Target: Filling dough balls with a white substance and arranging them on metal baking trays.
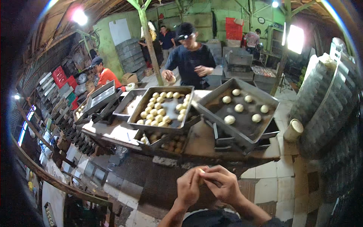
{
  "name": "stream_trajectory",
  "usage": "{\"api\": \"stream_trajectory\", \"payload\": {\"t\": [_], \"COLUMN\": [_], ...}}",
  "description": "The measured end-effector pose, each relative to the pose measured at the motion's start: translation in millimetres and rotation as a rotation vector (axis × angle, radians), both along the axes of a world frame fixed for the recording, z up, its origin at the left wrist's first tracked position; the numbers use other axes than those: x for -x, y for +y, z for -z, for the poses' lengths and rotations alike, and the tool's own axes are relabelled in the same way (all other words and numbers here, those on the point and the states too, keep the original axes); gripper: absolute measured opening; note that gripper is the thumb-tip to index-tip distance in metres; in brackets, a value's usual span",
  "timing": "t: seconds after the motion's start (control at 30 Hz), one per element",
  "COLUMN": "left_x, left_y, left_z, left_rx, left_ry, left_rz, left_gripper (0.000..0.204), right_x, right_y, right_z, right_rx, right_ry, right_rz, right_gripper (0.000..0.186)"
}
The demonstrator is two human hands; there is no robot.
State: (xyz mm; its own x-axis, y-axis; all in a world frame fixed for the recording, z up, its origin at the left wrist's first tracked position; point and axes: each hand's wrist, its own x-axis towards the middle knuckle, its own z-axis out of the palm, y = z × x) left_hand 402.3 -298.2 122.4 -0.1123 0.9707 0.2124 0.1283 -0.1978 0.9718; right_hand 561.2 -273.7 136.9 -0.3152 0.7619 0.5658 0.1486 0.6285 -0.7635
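My left hand [189,184] and my right hand [224,183] meet in front of my body, near the table's front edge. Their fingers are closed together around a small pale piece of dough [201,171], mostly covered by the fingers. Beyond them, a metal tray [247,130] at the right carries several round dough balls [239,108], spaced apart. To its left, a second tray [155,128] is crowded with yellowish dough balls [154,112], with a bare patch in its middle. Neither hand touches a tray.
Across the table [202,142], a person in dark clothes [193,62] holds a pale dough ball. Another person in orange [107,77] works at the far left. More trays lie under the front ones. A cream bucket [293,130] and tall stacks [321,102] stand at the right.
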Motion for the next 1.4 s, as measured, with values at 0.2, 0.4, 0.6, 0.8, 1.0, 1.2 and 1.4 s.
{"api": "stream_trajectory", "payload": {"t": [0.2, 0.4, 0.6, 0.8, 1.0, 1.2, 1.4], "left_x": [-156.4, -254.5, -247.6, -179.0, -6.4, 192.2, 367.3], "left_y": [26.9, 41.8, 54.0, 53.9, 35.5, -25.4, 4.8], "left_z": [-2.3, -22.0, -42.3, -36.9, -28.7, 23.5, 9.4], "left_rx": [0.161, -0.132, -0.617, -0.394, -0.436, -0.088, -0.086], "left_ry": [0.181, 0.548, 0.669, -0.137, 0.284, 0.422, 0.888], "left_rz": [0.465, 0.588, 0.311, 0.338, 0.062, -0.390, -0.599], "left_gripper": [0.036, 0.022, 0.018, 0.074, 0.053, 0.044, 0.065], "right_x": [-179.5, -252.1, -200.0, -177.7, -145.8, -66.4, 139.9], "right_y": [-6.6, 11.2, -11.7, 45.4, 207.0, 199.4, 252.4], "right_z": [23.0, 63.0, 43.2, 0.0, 42.4, 34.1, -1.9], "right_rx": [0.441, 0.390, 0.648, 0.560, -0.280, -0.225, -0.328], "right_ry": [0.174, 0.886, 1.030, 0.449, -0.627, -0.388, -0.481], "right_rz": [0.245, -0.057, -0.153, -0.120, 0.471, 0.987, 0.448], "right_gripper": [0.024, 0.043, 0.077, 0.036, 0.039, 0.027, 0.030]}}
